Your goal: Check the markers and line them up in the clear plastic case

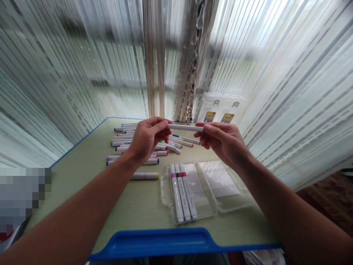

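Both of my hands hold one white marker [184,127] level above the table. My left hand [146,137] pinches its left end with closed fingers, and my right hand [224,140] grips its right end. Below them an open clear plastic case [209,206] lies on the table with three markers [182,191] side by side in its left half. Several loose markers [129,138] with coloured caps lie scattered behind my left hand, and one yellow-capped marker [145,176] lies alone nearer to me.
The table [91,162] is pale green with a blue rim and a blue tray edge [162,243] at the front. Two clear boxes with yellow labels [220,110] stand at the far edge against white curtains. A blurred patch sits at the left.
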`<state>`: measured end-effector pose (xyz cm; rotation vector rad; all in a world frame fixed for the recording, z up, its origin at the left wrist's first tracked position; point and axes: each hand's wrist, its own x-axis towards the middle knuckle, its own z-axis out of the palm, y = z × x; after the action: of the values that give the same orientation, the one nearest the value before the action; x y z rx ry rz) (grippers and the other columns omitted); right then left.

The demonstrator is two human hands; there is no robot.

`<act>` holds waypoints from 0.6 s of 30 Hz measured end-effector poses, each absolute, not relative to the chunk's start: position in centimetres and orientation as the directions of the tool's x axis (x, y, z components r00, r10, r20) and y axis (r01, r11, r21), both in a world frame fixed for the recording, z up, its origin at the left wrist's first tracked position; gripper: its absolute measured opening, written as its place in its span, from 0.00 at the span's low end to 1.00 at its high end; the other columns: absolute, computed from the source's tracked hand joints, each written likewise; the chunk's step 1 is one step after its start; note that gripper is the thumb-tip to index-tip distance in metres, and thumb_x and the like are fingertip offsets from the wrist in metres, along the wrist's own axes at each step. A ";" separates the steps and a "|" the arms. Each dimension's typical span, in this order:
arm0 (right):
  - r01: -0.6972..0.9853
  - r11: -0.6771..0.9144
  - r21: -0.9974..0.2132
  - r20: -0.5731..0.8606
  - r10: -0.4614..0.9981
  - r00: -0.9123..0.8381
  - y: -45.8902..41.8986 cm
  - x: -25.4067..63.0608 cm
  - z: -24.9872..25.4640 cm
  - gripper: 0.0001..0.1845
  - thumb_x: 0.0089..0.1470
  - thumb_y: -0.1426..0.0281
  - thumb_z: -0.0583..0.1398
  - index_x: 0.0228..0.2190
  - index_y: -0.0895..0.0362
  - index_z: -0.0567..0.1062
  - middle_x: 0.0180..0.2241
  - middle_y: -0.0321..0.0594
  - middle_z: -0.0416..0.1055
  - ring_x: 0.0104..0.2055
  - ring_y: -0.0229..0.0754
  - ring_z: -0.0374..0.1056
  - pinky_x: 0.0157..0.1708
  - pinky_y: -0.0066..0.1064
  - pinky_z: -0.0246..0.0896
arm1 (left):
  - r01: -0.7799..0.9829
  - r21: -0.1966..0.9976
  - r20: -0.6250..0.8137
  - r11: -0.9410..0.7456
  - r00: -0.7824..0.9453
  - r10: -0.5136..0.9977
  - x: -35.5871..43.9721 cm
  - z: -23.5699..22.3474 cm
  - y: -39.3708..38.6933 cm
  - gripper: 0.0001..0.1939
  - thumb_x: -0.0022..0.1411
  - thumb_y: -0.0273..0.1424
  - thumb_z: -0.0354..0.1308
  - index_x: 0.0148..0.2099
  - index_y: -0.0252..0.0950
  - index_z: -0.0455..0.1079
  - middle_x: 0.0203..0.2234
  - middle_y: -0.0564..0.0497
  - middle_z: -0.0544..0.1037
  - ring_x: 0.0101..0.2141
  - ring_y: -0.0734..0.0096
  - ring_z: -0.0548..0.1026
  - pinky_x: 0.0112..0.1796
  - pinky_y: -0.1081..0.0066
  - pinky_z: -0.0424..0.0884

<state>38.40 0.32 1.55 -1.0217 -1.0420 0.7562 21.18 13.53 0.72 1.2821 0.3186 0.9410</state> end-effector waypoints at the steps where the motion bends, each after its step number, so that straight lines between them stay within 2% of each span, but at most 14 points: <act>1: -0.045 0.358 -0.933 0.323 0.885 0.336 0.3 38.4 1.6 0.09 0.52 0.65 0.69 0.35 0.56 0.86 0.28 0.41 0.81 0.22 0.34 0.69 0.20 0.26 0.59 | -0.420 0.908 0.285 -0.006 0.606 0.742 21.2 0.7 13.5 0.04 0.57 0.28 0.64 0.33 0.31 0.78 0.21 0.51 0.76 0.22 0.75 0.72 0.24 0.74 0.69; 6: -0.050 0.379 -0.924 0.343 0.880 0.330 0.3 38.4 1.6 0.09 0.50 0.67 0.70 0.35 0.55 0.85 0.29 0.42 0.82 0.22 0.34 0.70 0.20 0.26 0.60 | -0.428 0.904 0.291 -0.005 0.606 0.740 21.2 0.7 13.5 0.04 0.57 0.28 0.64 0.33 0.31 0.78 0.20 0.52 0.75 0.21 0.76 0.71 0.23 0.74 0.69; 10: 0.020 0.400 -0.916 0.383 0.861 0.336 0.3 38.5 1.4 0.11 0.48 0.69 0.71 0.37 0.55 0.85 0.29 0.41 0.82 0.23 0.34 0.69 0.21 0.28 0.60 | -0.438 0.899 0.290 0.006 0.605 0.741 21.2 0.7 13.4 0.04 0.57 0.28 0.65 0.33 0.31 0.77 0.19 0.52 0.74 0.19 0.76 0.70 0.22 0.74 0.68; 14: 0.105 0.414 -0.904 0.424 0.840 0.338 0.6 38.8 0.9 0.11 0.48 0.69 0.72 0.36 0.55 0.84 0.27 0.38 0.80 0.23 0.34 0.68 0.21 0.28 0.59 | -0.424 0.906 0.306 -0.015 0.627 0.716 21.1 0.5 13.3 0.07 0.58 0.31 0.67 0.34 0.31 0.78 0.19 0.53 0.74 0.20 0.77 0.70 0.22 0.74 0.68; 18: 0.119 0.425 -0.897 0.439 0.828 0.348 0.9 39.1 0.5 0.09 0.49 0.69 0.72 0.35 0.56 0.84 0.24 0.36 0.77 0.22 0.33 0.67 0.21 0.27 0.59 | -0.385 0.921 0.318 -0.057 0.659 0.682 21.1 0.2 13.2 0.11 0.59 0.35 0.67 0.37 0.31 0.79 0.20 0.52 0.75 0.21 0.77 0.71 0.23 0.75 0.69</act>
<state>39.07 0.89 0.53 -1.0513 -1.1398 0.5909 21.14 13.19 0.22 1.3730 0.2736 0.8881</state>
